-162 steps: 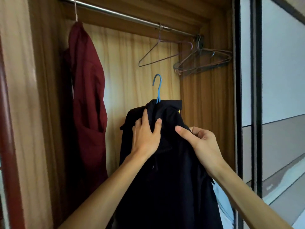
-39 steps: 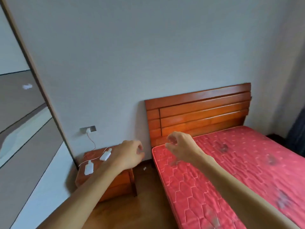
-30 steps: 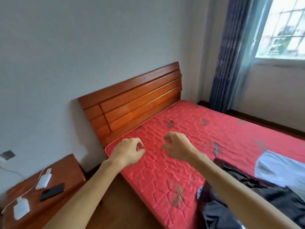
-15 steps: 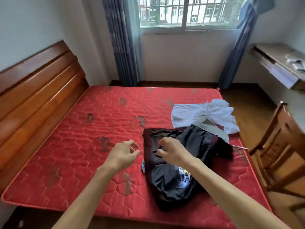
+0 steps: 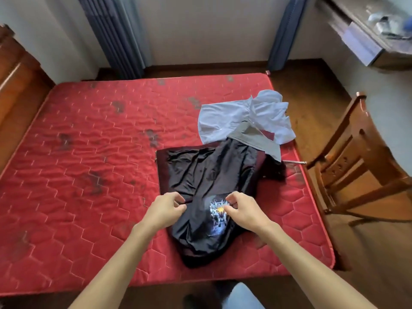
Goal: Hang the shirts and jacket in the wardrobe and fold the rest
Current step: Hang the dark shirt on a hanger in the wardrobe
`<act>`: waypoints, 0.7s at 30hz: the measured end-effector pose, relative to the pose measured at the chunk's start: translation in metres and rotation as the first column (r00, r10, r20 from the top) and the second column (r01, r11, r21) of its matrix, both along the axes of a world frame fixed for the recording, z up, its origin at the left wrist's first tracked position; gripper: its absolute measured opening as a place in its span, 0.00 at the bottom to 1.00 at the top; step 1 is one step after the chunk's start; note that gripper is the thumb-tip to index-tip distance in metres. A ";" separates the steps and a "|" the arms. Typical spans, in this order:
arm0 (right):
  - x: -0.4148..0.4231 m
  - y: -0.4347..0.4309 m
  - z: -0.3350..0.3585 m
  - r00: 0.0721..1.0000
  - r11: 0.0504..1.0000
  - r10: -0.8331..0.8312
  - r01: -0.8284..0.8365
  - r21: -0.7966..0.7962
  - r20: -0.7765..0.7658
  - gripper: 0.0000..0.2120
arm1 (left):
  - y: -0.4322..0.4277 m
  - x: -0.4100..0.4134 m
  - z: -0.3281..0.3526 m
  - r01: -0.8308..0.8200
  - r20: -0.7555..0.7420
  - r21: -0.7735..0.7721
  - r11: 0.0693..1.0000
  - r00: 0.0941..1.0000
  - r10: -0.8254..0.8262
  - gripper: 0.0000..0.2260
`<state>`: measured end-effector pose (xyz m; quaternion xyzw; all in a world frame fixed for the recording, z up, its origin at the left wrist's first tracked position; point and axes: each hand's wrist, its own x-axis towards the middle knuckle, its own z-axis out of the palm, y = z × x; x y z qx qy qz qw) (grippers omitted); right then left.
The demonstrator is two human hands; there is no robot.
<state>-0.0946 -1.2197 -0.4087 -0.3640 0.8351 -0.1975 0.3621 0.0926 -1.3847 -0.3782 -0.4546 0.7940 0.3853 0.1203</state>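
Note:
A pile of dark clothes lies on the right part of the red mattress [image 5: 78,152]. On top is a black printed shirt [image 5: 207,175] with a white and yellow graphic. My left hand [image 5: 166,209] pinches its fabric at the left edge. My right hand [image 5: 242,209] pinches it at the graphic. Behind the pile lie a white shirt [image 5: 236,117] and a grey garment [image 5: 256,138], partly overlapping. The wardrobe is out of view.
A wooden chair [image 5: 361,166] stands close to the bed's right side. The wooden headboard [image 5: 15,81] is at the left. Blue curtains [image 5: 116,34] hang at the far wall. A desk [image 5: 374,30] with small items sits at the top right.
I have turned from the wardrobe, past the bedside table and headboard, to face the bed. Both hands, empty before, have come down onto the black shirt and taken hold of it.

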 end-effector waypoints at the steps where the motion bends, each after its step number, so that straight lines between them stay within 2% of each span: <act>1: -0.008 0.001 -0.011 0.999 1.000 -0.021 0.021 0.022 0.027 0.16 | -0.002 -0.006 -0.010 -0.017 0.019 0.016 1.000 1.000 0.016 0.06; 6: -0.028 0.008 -0.067 0.976 0.978 -0.155 0.129 0.164 0.156 0.14 | 0.000 -0.023 -0.069 -0.154 0.089 0.098 0.983 0.985 0.146 0.08; 10: -0.022 0.019 -0.117 0.927 0.938 -0.290 0.226 0.265 0.238 0.12 | 0.022 -0.019 -0.134 -0.245 0.172 0.255 0.935 0.963 0.206 0.07; 13: -0.005 0.026 -0.167 0.872 0.890 -0.394 0.283 0.358 0.290 0.08 | 0.044 -0.011 -0.188 -0.320 0.221 0.385 0.866 0.943 0.250 0.06; 17: 0.023 0.035 -0.246 0.814 0.844 -0.475 0.316 0.433 0.333 0.02 | 0.068 -0.001 -0.255 -0.474 0.282 0.497 0.726 0.880 0.382 0.06; 21: 0.047 0.036 -0.302 0.766 0.813 -0.535 0.351 0.465 0.356 0.02 | 0.085 0.011 -0.318 -0.579 0.360 0.563 0.589 0.814 0.456 0.05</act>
